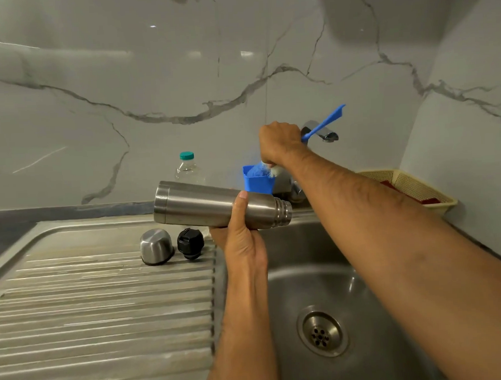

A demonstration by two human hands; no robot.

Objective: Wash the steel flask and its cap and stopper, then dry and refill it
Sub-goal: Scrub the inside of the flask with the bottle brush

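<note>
- Head view: the steel flask (215, 204) is held on its side above the sink's (321, 287) left edge, its open threaded mouth turned right; it is grasped from below by the left hand (240, 237), thumb laid over the body.
- A blue bottle brush (322, 125) is gripped in the fist of the right hand (280, 143), its bristles at a blue holder (259, 182) by the tap (320, 131).
- The steel cap (156, 246) and black stopper (190, 243) stand side by side on the ribbed drainboard (104, 299).
- A plastic bottle (188, 170) is seen far behind, a yellow basket (411, 185) far right.

The left hand (240, 234) grips a cylindrical brushed-steel flask (215, 204) sideways above the steel sink (321, 287). The right hand (280, 143) holds a blue plastic bottle brush (324, 123) in a blue tub (259, 180). A steel cap (156, 246) and black stopper (190, 243) sit on the drainboard (98, 308).
</note>
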